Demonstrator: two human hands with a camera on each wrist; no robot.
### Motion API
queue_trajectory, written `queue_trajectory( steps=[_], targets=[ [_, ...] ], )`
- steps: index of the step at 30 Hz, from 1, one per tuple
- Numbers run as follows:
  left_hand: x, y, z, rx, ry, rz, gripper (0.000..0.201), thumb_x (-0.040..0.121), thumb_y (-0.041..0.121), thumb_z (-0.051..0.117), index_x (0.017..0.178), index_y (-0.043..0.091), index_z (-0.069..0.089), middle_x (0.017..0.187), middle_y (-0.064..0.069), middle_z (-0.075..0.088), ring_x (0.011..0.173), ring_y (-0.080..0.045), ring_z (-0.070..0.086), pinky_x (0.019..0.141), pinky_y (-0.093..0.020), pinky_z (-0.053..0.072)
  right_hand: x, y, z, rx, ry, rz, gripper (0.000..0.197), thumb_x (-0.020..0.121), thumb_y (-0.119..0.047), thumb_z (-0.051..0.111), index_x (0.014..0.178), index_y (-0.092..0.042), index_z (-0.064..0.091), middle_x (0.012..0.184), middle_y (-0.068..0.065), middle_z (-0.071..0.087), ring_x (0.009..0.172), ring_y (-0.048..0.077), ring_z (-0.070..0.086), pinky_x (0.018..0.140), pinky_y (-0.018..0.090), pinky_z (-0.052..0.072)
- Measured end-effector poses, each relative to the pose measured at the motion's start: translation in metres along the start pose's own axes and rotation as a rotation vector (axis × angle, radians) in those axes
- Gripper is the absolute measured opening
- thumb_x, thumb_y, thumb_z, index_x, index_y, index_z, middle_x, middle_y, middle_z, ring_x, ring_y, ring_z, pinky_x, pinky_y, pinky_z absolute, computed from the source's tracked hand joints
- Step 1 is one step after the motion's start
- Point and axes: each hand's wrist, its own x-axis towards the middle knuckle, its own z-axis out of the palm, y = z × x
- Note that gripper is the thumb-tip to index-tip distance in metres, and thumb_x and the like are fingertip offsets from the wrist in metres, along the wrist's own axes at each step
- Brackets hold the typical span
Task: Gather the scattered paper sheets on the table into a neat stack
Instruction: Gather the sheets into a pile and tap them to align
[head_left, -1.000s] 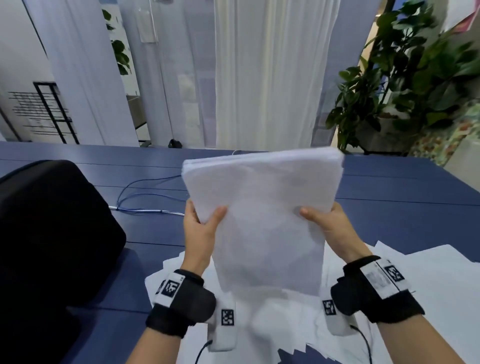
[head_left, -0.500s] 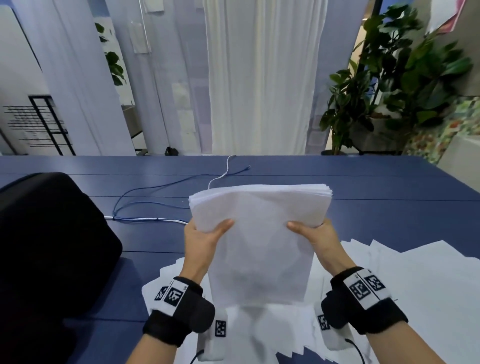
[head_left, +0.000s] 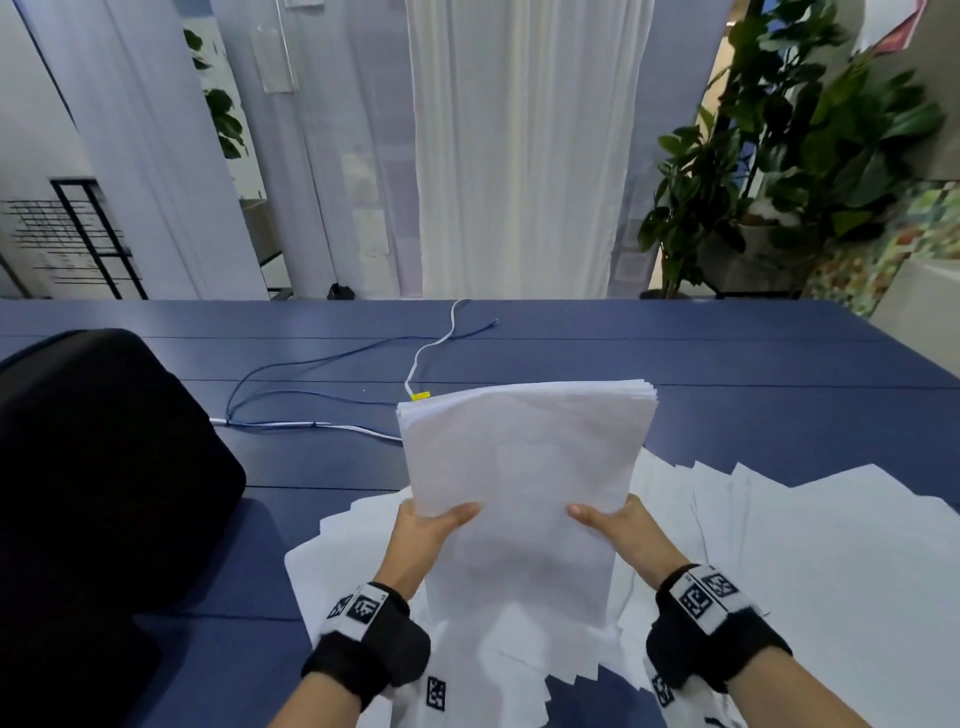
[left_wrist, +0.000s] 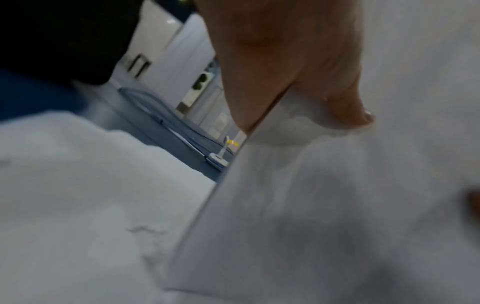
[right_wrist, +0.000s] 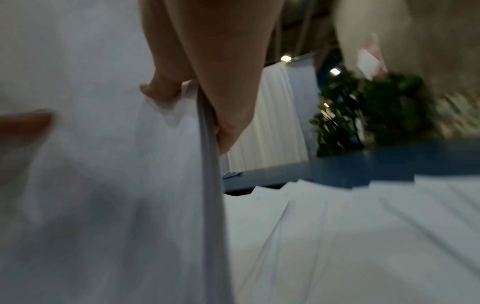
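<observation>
Lowered since before, both hands (head_left: 524, 525) grip the paper stack (head_left: 524, 467) — long axis pointing away, tilted.

Counted: two hands, one held stack, one spread of loose sheets.

Two hands in view, left hand (head_left: 423, 535) and right hand (head_left: 615, 530), each wearing one black wrist band. One paper stack (head_left: 524, 483) between them; number of sheets in it too fine to count. Loose sheets (head_left: 810, 551) fanned on one blue table (head_left: 753, 364), overlapping, well over a dozen, exact number unclear. Two cables, one blue cable (head_left: 311, 358) and one white cable (head_left: 436, 338). One black bag (head_left: 104, 457). One large potted plant (head_left: 779, 156).
</observation>
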Motion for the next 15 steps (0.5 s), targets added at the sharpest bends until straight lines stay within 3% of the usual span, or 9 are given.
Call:
queue_trajectory(
  steps=[2, 3, 6, 9, 11, 13, 15],
  targets=[
    [-0.002, -0.007, -0.002, 0.066, -0.014, -0.047, 0.020, 0.074, 0.003, 0.073, 0.083, 0.020, 0.069, 0.075, 0.011, 0.075, 0.074, -0.007, 0.069, 0.063, -0.013, 0.054, 0.000, 0.006, 0.000, -0.063, 0.000, 0.032, 0.037, 0.081, -0.018, 0.070, 0.108, 0.006, 0.062, 0.107, 0.021, 0.068, 0.091, 0.026, 0.067, 0.081, 0.026, 0.055],
    [-0.001, -0.008, -0.003, 0.081, -0.021, -0.055, 0.020, 0.076, 0.003, 0.072, 0.083, 0.021, 0.068, 0.073, 0.013, 0.074, 0.073, -0.005, 0.069, 0.062, -0.013, 0.053, 0.001, 0.005, -0.001, -0.088, 0.003, 0.034, 0.038, 0.082, -0.020, 0.069, 0.106, 0.008, 0.061, 0.107, 0.023, 0.068, 0.089, 0.028, 0.067, 0.080, 0.027, 0.055],
    [0.000, -0.001, 0.002, 0.111, -0.061, -0.015, 0.020, 0.080, 0.002, 0.067, 0.083, 0.021, 0.067, 0.070, 0.018, 0.073, 0.070, 0.003, 0.068, 0.063, -0.010, 0.052, 0.001, -0.002, -0.005, -0.040, 0.023, 0.023, 0.027, 0.086, -0.017, 0.063, 0.109, -0.003, 0.062, 0.097, 0.005, 0.068, 0.080, 0.008, 0.064, 0.063, 0.009, 0.052],
    [0.000, 0.005, 0.014, 0.103, -0.108, 0.014, 0.016, 0.083, 0.004, 0.064, 0.083, 0.019, 0.067, 0.069, 0.016, 0.073, 0.068, 0.002, 0.068, 0.061, -0.012, 0.052, 0.001, -0.006, -0.014, -0.013, 0.058, 0.002, 0.017, 0.087, -0.015, 0.060, 0.103, -0.010, 0.062, 0.096, 0.005, 0.068, 0.075, 0.005, 0.065, 0.067, 0.014, 0.053],
    [-0.003, 0.008, 0.022, 0.076, -0.109, -0.012, 0.009, 0.088, 0.015, 0.059, 0.088, 0.017, 0.067, 0.076, 0.010, 0.074, 0.071, -0.003, 0.069, 0.063, -0.016, 0.053, 0.000, -0.007, -0.022, -0.030, 0.070, 0.001, 0.017, 0.088, -0.015, 0.059, 0.103, -0.009, 0.063, 0.091, 0.003, 0.069, 0.072, 0.007, 0.066, 0.064, 0.016, 0.053],
    [0.001, 0.000, 0.021, 0.058, -0.051, -0.059, 0.025, 0.095, 0.029, 0.046, 0.092, 0.015, 0.067, 0.084, 0.003, 0.071, 0.077, -0.010, 0.067, 0.070, -0.022, 0.053, -0.002, -0.006, -0.033, -0.071, 0.059, 0.014, 0.020, 0.089, -0.018, 0.058, 0.105, -0.008, 0.064, 0.087, 0.001, 0.069, 0.075, 0.014, 0.066, 0.062, 0.018, 0.051],
    [0.004, -0.020, 0.004, 0.091, 0.086, -0.137, 0.030, 0.096, 0.033, 0.043, 0.097, 0.014, 0.066, 0.094, -0.003, 0.070, 0.089, -0.018, 0.065, 0.080, -0.030, 0.050, -0.006, -0.003, -0.042, -0.103, 0.042, 0.033, 0.020, 0.090, -0.019, 0.057, 0.105, -0.009, 0.063, 0.086, 0.000, 0.068, 0.076, 0.015, 0.064, 0.059, 0.015, 0.050]
  ],
)
